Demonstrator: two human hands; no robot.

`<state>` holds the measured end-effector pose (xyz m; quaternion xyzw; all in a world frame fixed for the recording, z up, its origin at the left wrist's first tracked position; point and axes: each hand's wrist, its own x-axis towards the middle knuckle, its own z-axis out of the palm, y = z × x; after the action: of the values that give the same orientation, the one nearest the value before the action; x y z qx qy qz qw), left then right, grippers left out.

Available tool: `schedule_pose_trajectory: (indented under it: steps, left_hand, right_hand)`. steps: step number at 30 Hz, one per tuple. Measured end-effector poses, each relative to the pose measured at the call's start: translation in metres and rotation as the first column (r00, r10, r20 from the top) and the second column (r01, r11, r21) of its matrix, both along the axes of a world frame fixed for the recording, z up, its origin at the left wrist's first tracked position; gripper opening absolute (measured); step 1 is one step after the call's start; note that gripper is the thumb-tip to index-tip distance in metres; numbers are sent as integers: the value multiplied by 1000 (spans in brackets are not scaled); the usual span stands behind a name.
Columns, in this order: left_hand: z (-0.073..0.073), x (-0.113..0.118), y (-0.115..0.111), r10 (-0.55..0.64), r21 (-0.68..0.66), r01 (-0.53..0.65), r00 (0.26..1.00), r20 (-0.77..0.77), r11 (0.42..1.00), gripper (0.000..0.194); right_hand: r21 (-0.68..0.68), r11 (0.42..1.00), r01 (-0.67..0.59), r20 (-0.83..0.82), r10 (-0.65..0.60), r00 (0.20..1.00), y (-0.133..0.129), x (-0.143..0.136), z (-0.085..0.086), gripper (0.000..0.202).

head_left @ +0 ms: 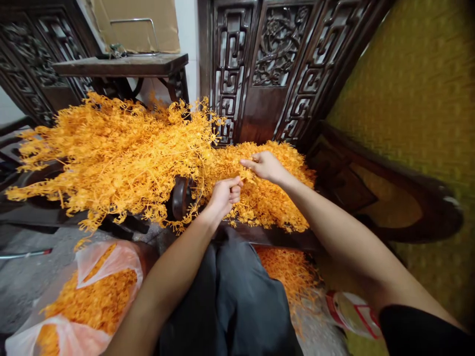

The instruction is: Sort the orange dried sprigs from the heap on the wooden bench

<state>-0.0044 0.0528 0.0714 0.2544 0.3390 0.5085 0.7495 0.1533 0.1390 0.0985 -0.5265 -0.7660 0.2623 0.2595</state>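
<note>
My left hand (pixel 224 197) is closed in a pinch, fingers curled, over the front of a heap of small orange plastic flower pieces (pixel 274 202). Just beyond it and to the right, my right hand (pixel 267 166) pinches with thumb and forefinger. Between the two hands shows a small orange plastic flower piece (pixel 248 175), which both sets of fingertips seem to touch. To the left lies a larger tangled pile of orange branching plastic sprigs (pixel 122 153). Its right edge hangs close to my left hand.
A plastic bag (pixel 137 262) of orange pieces stands on the floor at lower left. Orange stems (pixel 287 272) lie under the bench, near a clear tub (pixel 352 312). A dark side table (pixel 122 64) holds cardboard (pixel 137 29). Carved wooden panels (pixel 265 104) rise behind.
</note>
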Motion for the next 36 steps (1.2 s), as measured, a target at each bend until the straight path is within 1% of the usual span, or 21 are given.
schedule_pose_trajectory:
  steps: [2,6,9,11,14,16,18,20,21,22,24,25,26,27,28,29,30,31,32,34,36]
  left_hand:
    - [4,6,-1,22,-47,-21,1000,6,999,25]
    - [10,17,-9,50,-154,-56,998,-39,986,27]
    - [10,14,-19,40,-118,-47,997,-61,992,26]
    - [9,8,-23,54,-58,-58,996,-69,997,25]
    - [7,1,-23,86,-3,-86,993,-83,996,25]
    - [5,0,-20,93,7,-92,992,-81,996,23]
    - [3,1,-17,91,3,-91,993,-79,996,23]
    - [1,4,-14,89,0,-89,993,-80,996,23]
    - [1,6,-14,89,1,-90,993,-81,996,23]
    - [2,7,-14,91,3,-91,992,-82,996,23]
    - [3,9,-16,90,4,-90,992,-90,996,23]
    - [4,10,-17,87,0,-87,992,-94,996,24]
    - [5,9,-19,84,-3,-85,992,-93,996,25]
    - [6,8,-20,86,-3,-86,992,-89,996,25]
    - [7,7,-22,93,-3,-94,992,-82,996,25]
    - [7,5,-23,103,-2,-103,992,-78,995,25]
    - [7,3,-23,111,-1,-111,991,-78,994,25]
    - [7,1,-23,116,1,-116,990,-86,993,25]
    - [7,0,-23,117,2,-117,988,-99,993,24]
    - [5,0,-20,109,12,-108,986,-126,994,24]
    - [4,3,-18,97,33,-93,984,-146,995,23]
  right_hand:
    - [47,997,54,16,-55,998,8,-2,-4,66]
    - [5,963,271,-35,-271,962,39,5,-11,52]
    - [19,906,423,-55,-421,905,61,27,-10,45]
    - [2,896,444,-57,-443,895,71,45,-7,46]
    - [-56,929,367,-34,-369,929,71,62,-4,33]
    - [-38,948,315,14,-315,949,61,61,1,42]
    - [53,954,296,43,-298,954,44,53,8,52]
    - [64,966,249,-5,-249,968,23,42,16,56]
    - [13,983,186,-49,-185,982,13,37,19,59]
    - [-62,995,80,-77,-85,993,4,34,22,61]
    - [-159,981,-110,-71,99,993,-6,33,25,57]
    - [-138,985,-105,-48,99,994,-6,37,24,52]
    - [-78,997,-14,-34,12,999,-3,43,23,46]
    - [-6,989,145,-51,-145,988,3,51,21,41]
    - [48,945,324,-101,-318,943,10,59,18,38]
    - [66,880,470,-159,-455,876,17,68,15,36]
    - [46,849,526,-188,-510,839,24,75,12,34]
    - [13,865,502,-192,-491,850,28,80,10,33]
    - [-18,904,427,-181,-423,888,30,81,9,32]
    - [-47,971,234,-154,-238,959,25,76,8,38]
    - [-81,995,64,-141,-75,987,12,62,11,45]
